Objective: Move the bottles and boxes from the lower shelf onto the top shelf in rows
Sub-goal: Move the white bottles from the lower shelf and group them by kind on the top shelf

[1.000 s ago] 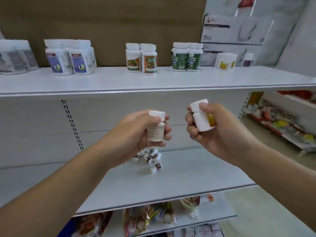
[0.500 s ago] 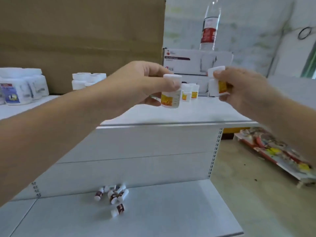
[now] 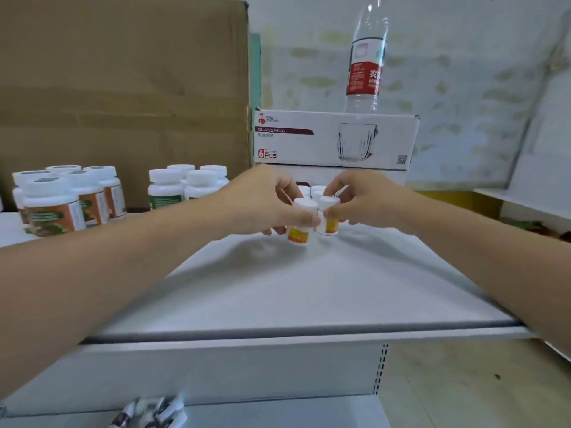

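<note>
Both my arms reach over the white top shelf (image 3: 278,291). My left hand (image 3: 262,202) pinches a small white bottle with a yellow label (image 3: 299,230), its base at the shelf surface. My right hand (image 3: 367,202) grips a second yellow-labelled bottle (image 3: 330,222) right beside it. Two more small white bottles (image 3: 315,191) stand just behind them, partly hidden by my fingers. On the lower shelf (image 3: 278,415), several small brown-labelled bottles (image 3: 151,413) lie on their sides at the bottom edge.
Orange-labelled bottles (image 3: 58,202) and green-labelled bottles (image 3: 182,186) stand at the left of the top shelf. A glass-mug box (image 3: 333,140) sits behind the hands, carrying a clear water bottle (image 3: 366,57). A brown cardboard sheet (image 3: 123,81) backs the shelf.
Both hands rose from in front of the lower shelf to the top shelf and lowered the two yellow-labelled bottles in front of the small bottles standing there.
</note>
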A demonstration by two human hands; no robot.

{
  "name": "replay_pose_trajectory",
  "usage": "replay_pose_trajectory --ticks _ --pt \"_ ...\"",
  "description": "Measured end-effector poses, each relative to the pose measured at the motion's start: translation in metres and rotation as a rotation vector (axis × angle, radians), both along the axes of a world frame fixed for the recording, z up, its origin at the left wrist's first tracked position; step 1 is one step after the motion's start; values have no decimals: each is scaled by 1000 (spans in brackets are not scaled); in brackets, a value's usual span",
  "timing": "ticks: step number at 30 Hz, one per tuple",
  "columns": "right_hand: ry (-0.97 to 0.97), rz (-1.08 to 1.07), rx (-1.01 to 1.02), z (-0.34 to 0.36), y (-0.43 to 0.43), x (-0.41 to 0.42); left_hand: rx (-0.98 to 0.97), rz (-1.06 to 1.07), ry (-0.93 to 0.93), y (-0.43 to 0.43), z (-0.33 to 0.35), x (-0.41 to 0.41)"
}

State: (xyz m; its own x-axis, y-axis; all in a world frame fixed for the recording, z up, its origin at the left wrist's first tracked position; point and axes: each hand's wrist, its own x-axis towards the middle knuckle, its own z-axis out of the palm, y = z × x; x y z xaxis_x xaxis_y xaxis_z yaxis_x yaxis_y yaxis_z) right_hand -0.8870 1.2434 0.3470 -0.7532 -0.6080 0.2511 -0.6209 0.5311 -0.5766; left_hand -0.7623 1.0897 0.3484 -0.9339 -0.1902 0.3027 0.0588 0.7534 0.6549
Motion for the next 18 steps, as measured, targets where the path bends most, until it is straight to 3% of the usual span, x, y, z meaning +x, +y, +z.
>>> replay_pose_trajectory --ticks 3,18 --pt "102 -13 -26 -10 3 -2 39 -6 3 -2 -11 -2" --pt "97 -31 -80 -17 0 -1 58 19 38 -3 -22 0"
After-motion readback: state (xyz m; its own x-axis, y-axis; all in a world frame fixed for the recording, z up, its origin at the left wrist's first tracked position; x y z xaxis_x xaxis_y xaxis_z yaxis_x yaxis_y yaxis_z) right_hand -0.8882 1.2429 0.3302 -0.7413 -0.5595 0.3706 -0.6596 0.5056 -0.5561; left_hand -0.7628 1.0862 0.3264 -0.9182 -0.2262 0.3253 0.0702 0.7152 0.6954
